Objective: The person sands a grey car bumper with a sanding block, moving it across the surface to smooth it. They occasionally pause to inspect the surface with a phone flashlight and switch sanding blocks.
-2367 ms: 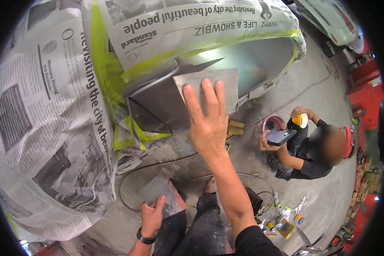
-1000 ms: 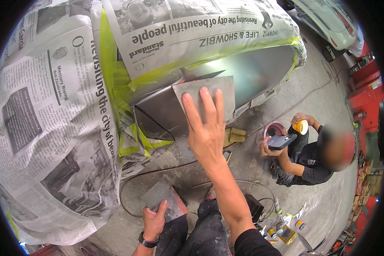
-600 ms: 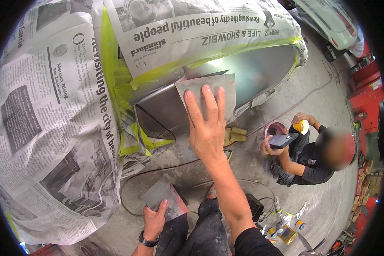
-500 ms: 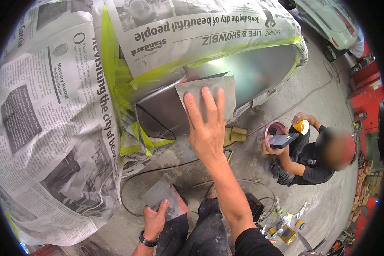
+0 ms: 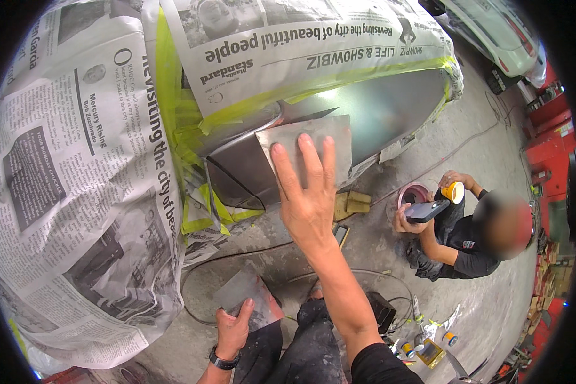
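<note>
Grey plate (image 5: 342, 148) is held under the outspread right hand (image 5: 308, 206); the curled left hand (image 5: 232, 328) clasps a red-smeared plate (image 5: 240, 291).

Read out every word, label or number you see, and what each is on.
Wording isn't copied here; only where it stands.
Upper newspaper sheet: large headline legible, upside down; fine print too small.
Left newspaper sheet: large headline legible, sideways; most columns too small.
Co-worker's black shirt: chest mark too small.

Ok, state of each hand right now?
Left hand: closed, holding a thin gray sheet.
Right hand: fingers spread on another gray sheet; thumb hidden, so its grip cannot be told.
</note>
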`<act>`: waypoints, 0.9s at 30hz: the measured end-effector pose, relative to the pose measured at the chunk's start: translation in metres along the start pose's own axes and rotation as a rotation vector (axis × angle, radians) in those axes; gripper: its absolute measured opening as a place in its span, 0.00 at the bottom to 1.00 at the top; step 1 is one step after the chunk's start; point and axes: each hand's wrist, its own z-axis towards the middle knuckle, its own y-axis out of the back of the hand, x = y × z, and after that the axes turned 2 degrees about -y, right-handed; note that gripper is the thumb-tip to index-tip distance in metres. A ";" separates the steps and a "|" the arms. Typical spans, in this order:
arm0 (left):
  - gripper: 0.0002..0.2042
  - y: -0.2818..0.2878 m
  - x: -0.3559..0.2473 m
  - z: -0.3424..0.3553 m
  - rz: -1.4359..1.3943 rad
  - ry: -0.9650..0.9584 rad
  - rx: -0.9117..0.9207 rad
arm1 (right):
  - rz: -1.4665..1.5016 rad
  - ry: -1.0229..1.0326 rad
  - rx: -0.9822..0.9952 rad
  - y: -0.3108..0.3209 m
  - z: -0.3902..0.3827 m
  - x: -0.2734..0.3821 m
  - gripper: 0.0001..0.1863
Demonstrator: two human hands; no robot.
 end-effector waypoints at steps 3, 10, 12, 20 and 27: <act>0.11 0.001 0.004 0.002 0.013 -0.011 0.002 | 0.004 0.007 -0.003 -0.007 -0.004 -0.002 0.32; 0.11 -0.001 -0.001 0.002 -0.031 -0.036 0.000 | 0.000 0.035 -0.035 -0.003 -0.003 -0.001 0.32; 0.11 -0.002 -0.005 0.002 -0.007 -0.031 0.002 | 0.004 0.027 -0.035 -0.007 -0.003 -0.001 0.32; 0.10 0.004 0.002 0.005 -0.020 -0.016 0.028 | 0.004 0.031 -0.016 -0.007 -0.007 0.006 0.32; 0.09 0.002 -0.003 0.005 -0.052 -0.035 0.036 | 0.002 0.027 -0.018 -0.010 -0.011 0.008 0.32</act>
